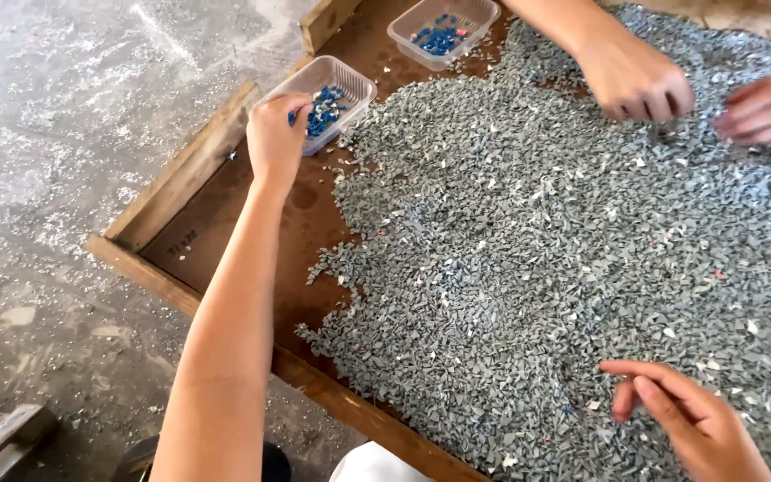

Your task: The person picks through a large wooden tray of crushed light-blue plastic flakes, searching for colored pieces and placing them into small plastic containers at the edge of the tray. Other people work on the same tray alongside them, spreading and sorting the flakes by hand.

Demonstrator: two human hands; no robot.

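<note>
A person's right hand (689,419) rests at the near edge of a broad heap of grey plastic chips (564,250), fingers loosely curled and spread over the chips, thumb and forefinger close together; whether anything is pinched between them cannot be told. The heap fills most of a shallow wooden tray (180,178) with a brown board floor, set on a dusty concrete floor (64,134).

Further out, the same person's left hand (277,138) reaches across the bare brown strip to the rim of a clear plastic tub (350,85), fingers bunched downward over it; what they hold, if anything, is hidden. Blue chips (323,107) lie in the bottom of that tub, covering only part of it. A second clear tub (475,18) beyond it holds a similarly thin layer of blue bits.

At the far side, two hands of another person (635,80) work the grey heap.

Judging by the thin blue layers against the size of the heap, the sorting looks to be at an early stage, with most of the pile unpicked.
</note>
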